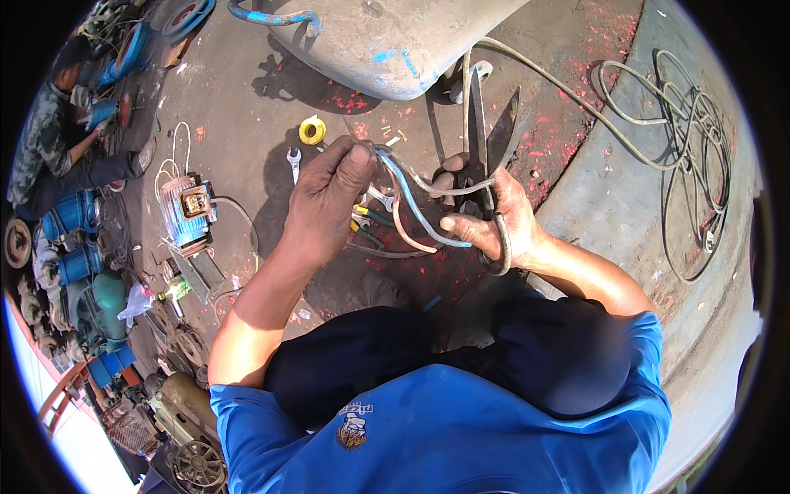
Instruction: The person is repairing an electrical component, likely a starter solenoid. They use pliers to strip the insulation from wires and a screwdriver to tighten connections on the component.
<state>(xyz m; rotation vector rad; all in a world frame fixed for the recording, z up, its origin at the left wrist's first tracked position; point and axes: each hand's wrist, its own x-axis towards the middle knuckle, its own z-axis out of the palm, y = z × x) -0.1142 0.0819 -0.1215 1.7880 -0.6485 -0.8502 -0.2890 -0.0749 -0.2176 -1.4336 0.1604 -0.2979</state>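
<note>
My left hand (333,193) grips the end of a cable just below the middle of the view, from which a blue wire (424,210), a reddish wire (405,221) and a grey wire (417,183) spread toward the right. In my right hand (514,222) are large scissors (476,123), blades apart and pointing away from me, with the grey wire crossing them near the pivot. My right thumb lies by the blue wire. On the ground beyond my hands are a yellow tape roll (312,130) and a spanner (294,165); yellow-handled tools (366,216) lie partly hidden beneath the wires.
An electric motor (183,214) with cables sits to my left. Farther left, a person (49,140) in camouflage works among blue machinery (70,216). A worn metal object (387,58) stands at the top. Loose cable coils (699,148) lie on the grey surface at right.
</note>
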